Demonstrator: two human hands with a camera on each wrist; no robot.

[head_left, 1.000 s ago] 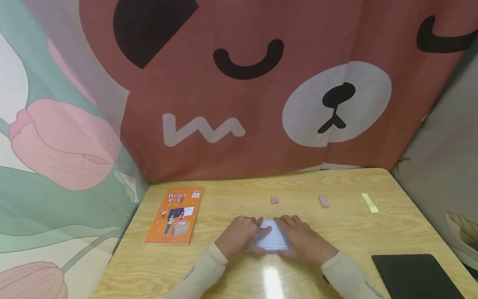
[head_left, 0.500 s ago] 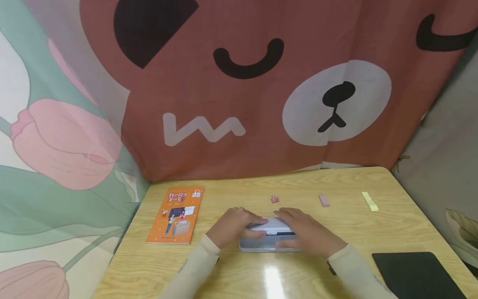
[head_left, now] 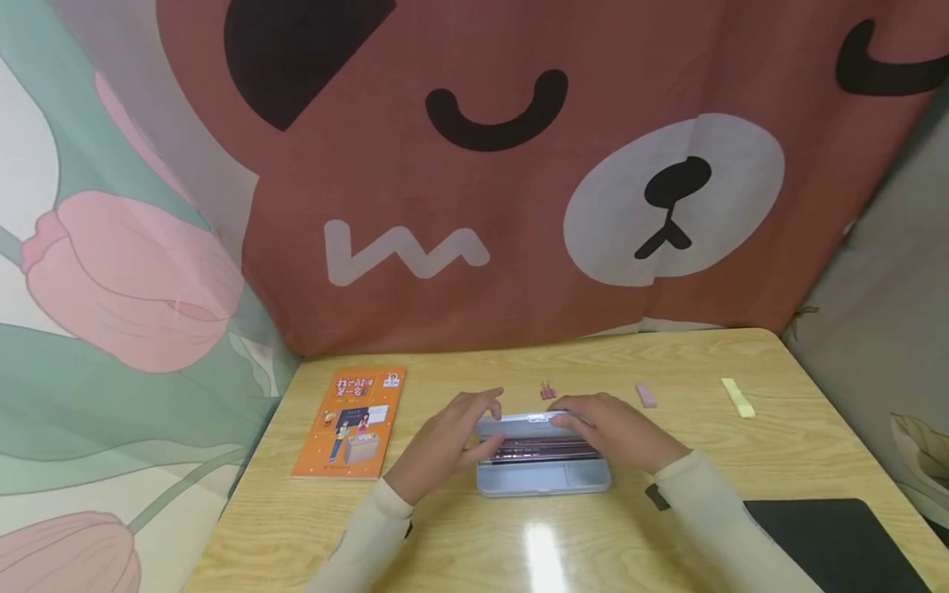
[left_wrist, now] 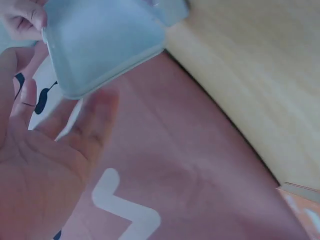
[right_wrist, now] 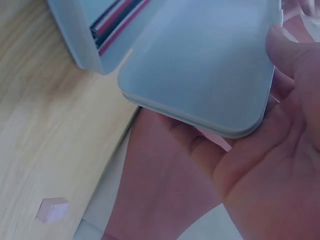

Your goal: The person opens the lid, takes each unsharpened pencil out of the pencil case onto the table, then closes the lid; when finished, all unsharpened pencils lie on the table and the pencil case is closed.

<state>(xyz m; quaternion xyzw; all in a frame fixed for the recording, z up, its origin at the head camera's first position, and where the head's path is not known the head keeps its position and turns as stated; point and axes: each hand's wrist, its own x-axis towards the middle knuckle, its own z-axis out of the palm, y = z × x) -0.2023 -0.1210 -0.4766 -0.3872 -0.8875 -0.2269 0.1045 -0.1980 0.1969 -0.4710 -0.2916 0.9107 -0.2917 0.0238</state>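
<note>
A pale blue-grey pencil case (head_left: 530, 482) lies on the table with its lid (right_wrist: 200, 60) raised at the far side. Several dark and reddish pencils (head_left: 544, 450) lie inside it. My right hand (head_left: 619, 428) grips the lid at its right, thumb on the edge and fingers behind, as the right wrist view shows. At the left end of the case my left hand (head_left: 445, 441) has its fingers spread and relaxed. In the left wrist view, the left fingers (left_wrist: 92, 120) reach behind the lid's corner.
An orange book (head_left: 348, 424) lies at the left. Behind the case sit a pink binder clip (head_left: 548, 391), a small pink block (head_left: 646, 395) and a yellow strip (head_left: 738, 399). A black flat pad (head_left: 838, 535) lies at the front right. A printed curtain (head_left: 415, 313) hangs behind the table.
The pencil case's lid has swung up and back, so the pencils inside show. The left hand has loosened and shifted left; the right hand has moved slightly back with the lid.
</note>
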